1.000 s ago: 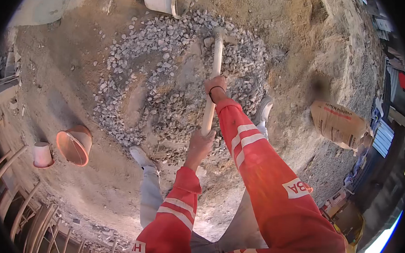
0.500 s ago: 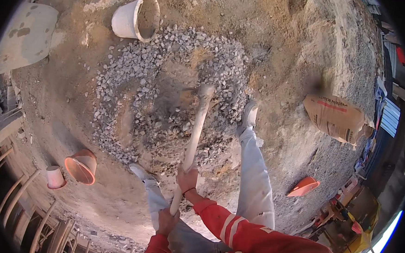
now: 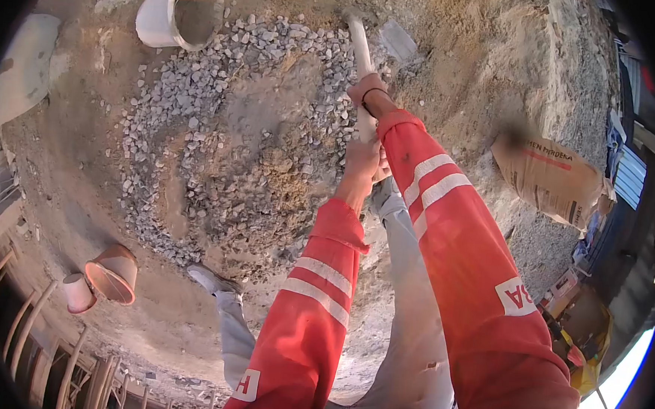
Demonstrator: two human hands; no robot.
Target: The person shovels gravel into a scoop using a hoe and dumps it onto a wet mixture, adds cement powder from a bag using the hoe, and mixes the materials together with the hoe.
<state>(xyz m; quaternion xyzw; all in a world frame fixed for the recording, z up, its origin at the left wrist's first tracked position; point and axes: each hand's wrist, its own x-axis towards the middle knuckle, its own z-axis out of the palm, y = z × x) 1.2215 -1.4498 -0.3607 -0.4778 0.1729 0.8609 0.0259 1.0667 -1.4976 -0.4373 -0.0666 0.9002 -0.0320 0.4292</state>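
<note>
Both my hands grip the pale wooden handle of a hoe (image 3: 361,45), which reaches up and away from me over the far right side of a gravel heap (image 3: 184,94). My right hand (image 3: 368,89), a dark band at its wrist, is wrapped round the handle higher up. Below it, my left hand (image 3: 362,160) holds the handle's lower part. At the tool's far end the head is small and blurred. A flat grey piece (image 3: 397,41) shows just right of it; whether it belongs to the hoe I cannot tell. Brownish soil mix (image 3: 270,163) lies within the gravel.
A white bucket (image 3: 155,18) lies tilted at the gravel's far left edge. An orange bucket (image 3: 113,272) and a smaller pale bucket (image 3: 78,294) are at lower left. A paper cement bag (image 3: 547,177) lies on the right. My shoes (image 3: 210,280) stand near the gravel's edge.
Both hands have moved forward and right with the hoe, arms now stretched out. The tool's head has gone from mid-heap to the far right edge. The camera view has shifted somewhat.
</note>
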